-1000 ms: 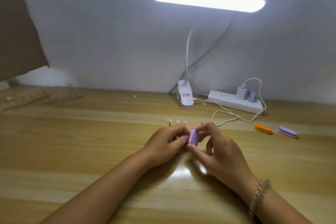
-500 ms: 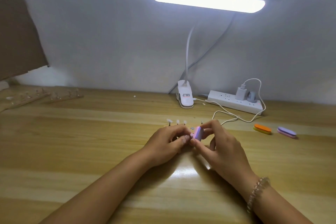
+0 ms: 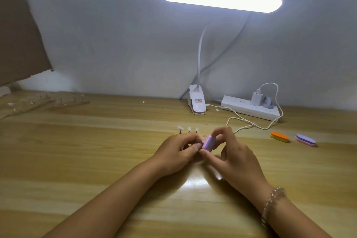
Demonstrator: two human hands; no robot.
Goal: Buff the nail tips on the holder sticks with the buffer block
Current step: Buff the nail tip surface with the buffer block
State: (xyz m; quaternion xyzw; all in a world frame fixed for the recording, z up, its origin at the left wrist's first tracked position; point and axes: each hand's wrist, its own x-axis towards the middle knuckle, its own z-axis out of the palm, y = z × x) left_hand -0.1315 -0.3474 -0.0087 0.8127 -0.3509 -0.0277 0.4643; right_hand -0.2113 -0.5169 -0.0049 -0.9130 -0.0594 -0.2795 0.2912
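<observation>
A small purple buffer block (image 3: 208, 143) is pinched between thumb and fingers of my right hand (image 3: 229, 152) at the middle of the wooden desk. My left hand (image 3: 176, 149) curls around the base of a row of holder sticks, its thumb tip touching the block. Three white nail tips (image 3: 189, 129) stand on their sticks just beyond my left fingers. The tip under the block is hidden by my fingers.
An orange buffer block (image 3: 279, 136) and a purple one (image 3: 305, 139) lie to the right. A white power strip (image 3: 249, 109) with a looping cable and a clip lamp base (image 3: 197, 102) stand behind. Clear stick holders (image 3: 67, 100) lie far left.
The buffer block in my right hand has slid slightly back and forth against the hidden nail tip. My left hand has stayed in place.
</observation>
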